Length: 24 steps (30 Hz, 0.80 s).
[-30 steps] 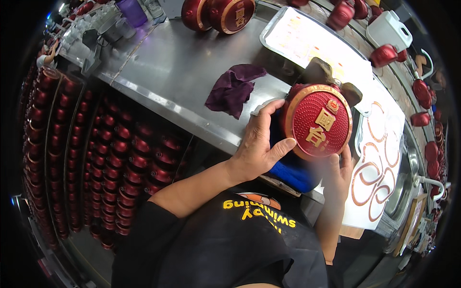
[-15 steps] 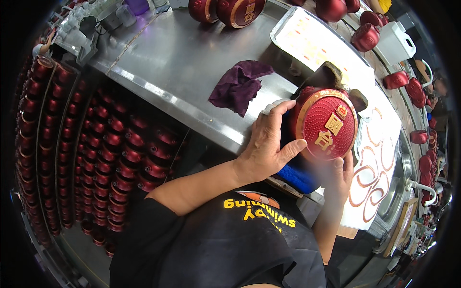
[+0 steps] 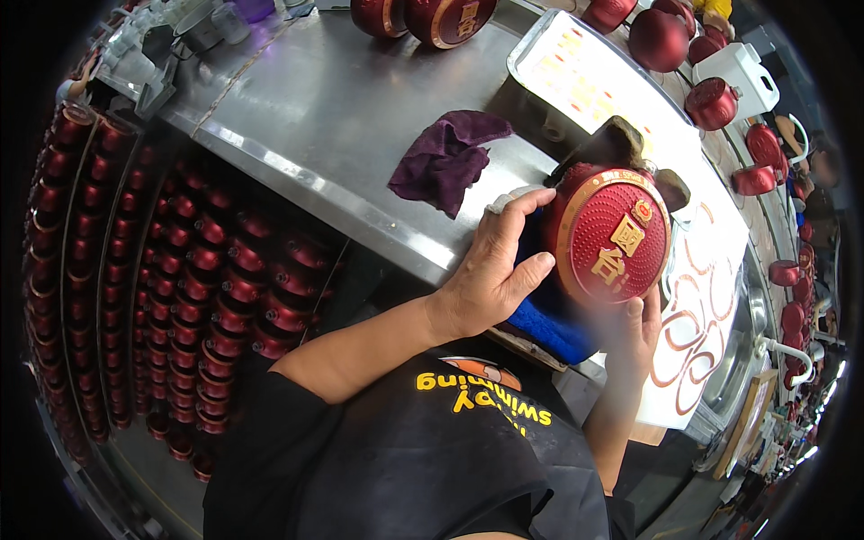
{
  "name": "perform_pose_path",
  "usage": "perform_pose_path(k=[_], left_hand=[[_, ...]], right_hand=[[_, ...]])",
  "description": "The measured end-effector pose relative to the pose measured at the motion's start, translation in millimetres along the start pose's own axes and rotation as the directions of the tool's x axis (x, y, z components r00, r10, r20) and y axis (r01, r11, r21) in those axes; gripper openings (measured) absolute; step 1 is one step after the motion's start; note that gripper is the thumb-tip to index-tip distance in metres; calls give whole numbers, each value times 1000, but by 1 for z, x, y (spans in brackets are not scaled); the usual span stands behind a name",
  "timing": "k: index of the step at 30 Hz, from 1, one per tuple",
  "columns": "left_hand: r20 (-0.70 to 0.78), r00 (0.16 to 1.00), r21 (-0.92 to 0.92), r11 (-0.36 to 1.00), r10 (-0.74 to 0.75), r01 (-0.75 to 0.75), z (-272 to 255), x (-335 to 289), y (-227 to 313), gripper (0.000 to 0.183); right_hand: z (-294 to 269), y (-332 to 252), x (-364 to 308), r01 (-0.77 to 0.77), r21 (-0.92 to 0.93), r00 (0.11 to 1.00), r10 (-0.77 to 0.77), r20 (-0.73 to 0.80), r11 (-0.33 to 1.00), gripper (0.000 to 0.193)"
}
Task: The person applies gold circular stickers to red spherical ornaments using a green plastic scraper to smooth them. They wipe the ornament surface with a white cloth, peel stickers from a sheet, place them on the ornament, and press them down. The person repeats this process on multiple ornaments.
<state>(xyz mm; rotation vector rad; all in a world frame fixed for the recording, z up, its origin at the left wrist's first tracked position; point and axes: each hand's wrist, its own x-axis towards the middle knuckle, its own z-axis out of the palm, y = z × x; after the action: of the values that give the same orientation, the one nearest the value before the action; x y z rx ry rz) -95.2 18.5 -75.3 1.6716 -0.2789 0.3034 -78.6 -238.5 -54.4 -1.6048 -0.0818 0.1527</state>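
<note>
Left hand (image 3: 481, 274): half-open, fingers at the bottle's left side, thumb spread near its rim; I can't tell how firmly it holds.
Right hand (image 3: 641, 328): curled at the lower-right rim, gripping it.
Round red bottle (image 3: 615, 238): between both hands, face up toward me, above blue cloth (image 3: 553, 333).
Far side: I see dark blocks (image 3: 673, 189) close behind.
Room: steel tabletop (image 3: 315, 108) stretches left past purple cloth (image 3: 447, 162) to its front edge.
Right: white sheet (image 3: 664, 396) with rings (image 3: 688, 373).
Cut off: two bottles (image 3: 450, 20), top.
Unclear: right wrist hazy; bottle underside hidden.
</note>
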Motion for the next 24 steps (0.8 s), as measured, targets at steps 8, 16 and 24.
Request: perform_pose_path(k=[8, 16, 24], left_hand=[[-37, 999, -2, 1000, -14, 14, 1, 2, 5, 62], [-42, 999, -21, 1000, -15, 14, 0, 3, 3, 59], [-39, 999, -39, 999, -27, 25, -3, 5, 2, 57]], right_hand=[[2, -2, 0, 20, -15, 1000, -20, 22, 1000, 72], [-5, 4, -1, 49, -104, 999, -49, 1, 993, 74], [-22, -45, -1, 347, -179, 908, -378, -181, 920, 60]])
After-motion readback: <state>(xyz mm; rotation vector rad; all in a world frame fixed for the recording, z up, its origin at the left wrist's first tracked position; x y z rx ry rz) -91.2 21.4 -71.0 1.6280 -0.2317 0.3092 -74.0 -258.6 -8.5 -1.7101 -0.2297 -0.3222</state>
